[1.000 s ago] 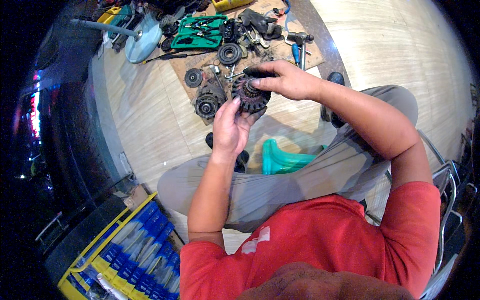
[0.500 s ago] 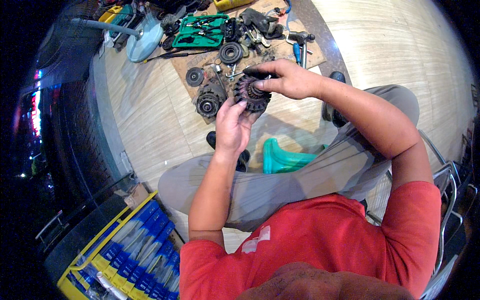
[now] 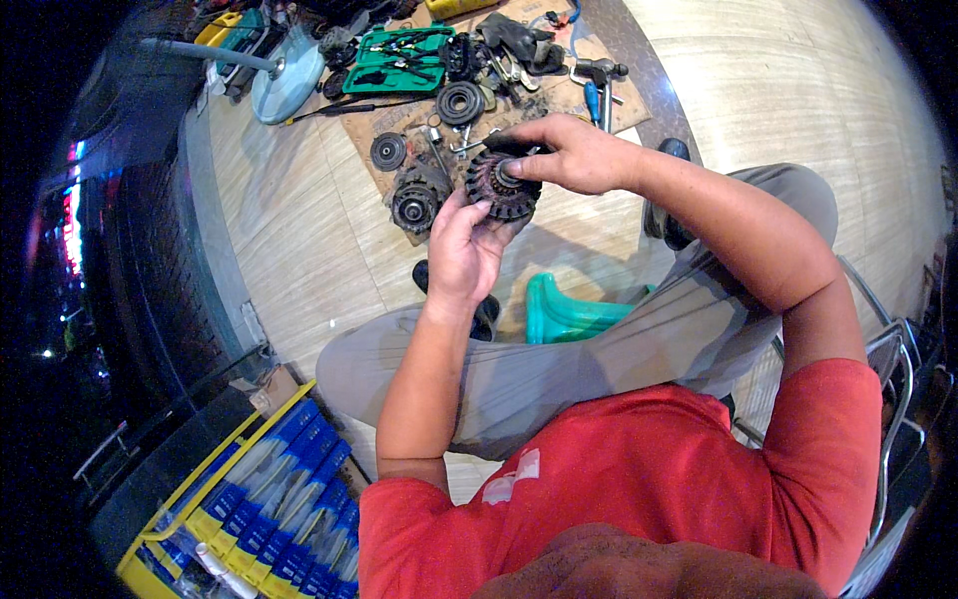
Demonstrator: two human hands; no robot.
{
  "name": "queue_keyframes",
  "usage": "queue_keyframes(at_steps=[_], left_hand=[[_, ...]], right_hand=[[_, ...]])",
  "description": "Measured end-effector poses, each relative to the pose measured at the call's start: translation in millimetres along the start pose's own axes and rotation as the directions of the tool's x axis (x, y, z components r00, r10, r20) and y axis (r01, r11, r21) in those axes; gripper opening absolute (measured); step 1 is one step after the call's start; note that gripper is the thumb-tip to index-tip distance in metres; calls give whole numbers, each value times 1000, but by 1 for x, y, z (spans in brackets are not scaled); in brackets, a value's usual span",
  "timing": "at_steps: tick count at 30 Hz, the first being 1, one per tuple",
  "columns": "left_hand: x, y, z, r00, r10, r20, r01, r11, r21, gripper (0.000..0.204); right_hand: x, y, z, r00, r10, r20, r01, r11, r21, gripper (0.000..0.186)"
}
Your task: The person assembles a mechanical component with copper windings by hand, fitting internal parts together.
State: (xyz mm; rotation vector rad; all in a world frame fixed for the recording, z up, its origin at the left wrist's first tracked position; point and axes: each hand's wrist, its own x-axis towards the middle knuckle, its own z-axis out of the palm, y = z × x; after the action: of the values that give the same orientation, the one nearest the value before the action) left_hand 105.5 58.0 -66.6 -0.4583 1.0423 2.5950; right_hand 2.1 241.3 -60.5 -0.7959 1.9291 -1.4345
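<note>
Both my hands hold a round, grimy metal machine part (image 3: pixel 491 192) with a toothed rim and a hub on its face, raised over the near edge of the cardboard. My left hand (image 3: pixel 467 255) grips its lower left rim, the thumb lying along the edge. From the upper right my right hand (image 3: pixel 584 158) closes on it, thumb pressed at the hub and blackened fingers over the top. Just left of it a second dark part, a motor-like housing (image 3: pixel 417 202), lies on the cardboard. Beyond are a grooved pulley (image 3: pixel 460 104) and a smaller black disc (image 3: pixel 388 152).
The cardboard sheet (image 3: pixel 624 115) also bears a green tool case (image 3: pixel 401 60), a hammer (image 3: pixel 605 88), a blue-handled screwdriver (image 3: pixel 592 104) and dark gloves (image 3: pixel 523 46). A green plastic stool (image 3: pixel 569 314) lies below my hands. At lower left stands a yellow rack of blue packages (image 3: pixel 269 499).
The held part has tilted slightly, showing more of its hub. My right hand has shifted a little upward and my left hand stays at the lower rim.
</note>
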Motion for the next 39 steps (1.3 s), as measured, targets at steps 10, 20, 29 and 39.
queue_keyframes(at_steps=[10, 20, 29, 39], left_hand=[[2, -4, -1, 1000, 11, -28, -8, 994, 111, 39], [1, -11, 2, 989, 132, -63, -117, 972, 202, 38], [3, -9, 5, 974, 210, -83, -193, 964, 181, 39], [3, -12, 4, 962, 264, -66, -243, 943, 228, 39]], right_hand=[[-1, -4, -1, 1000, -18, 3, 18, 994, -112, 43], [-3, -5, -3, 997, -61, 40, 66, 988, -139, 46], [-2, -7, -1, 993, -119, -5, 115, 970, -215, 50], [-5, -11, 3, 990, -138, -6, 130, 947, -292, 48]])
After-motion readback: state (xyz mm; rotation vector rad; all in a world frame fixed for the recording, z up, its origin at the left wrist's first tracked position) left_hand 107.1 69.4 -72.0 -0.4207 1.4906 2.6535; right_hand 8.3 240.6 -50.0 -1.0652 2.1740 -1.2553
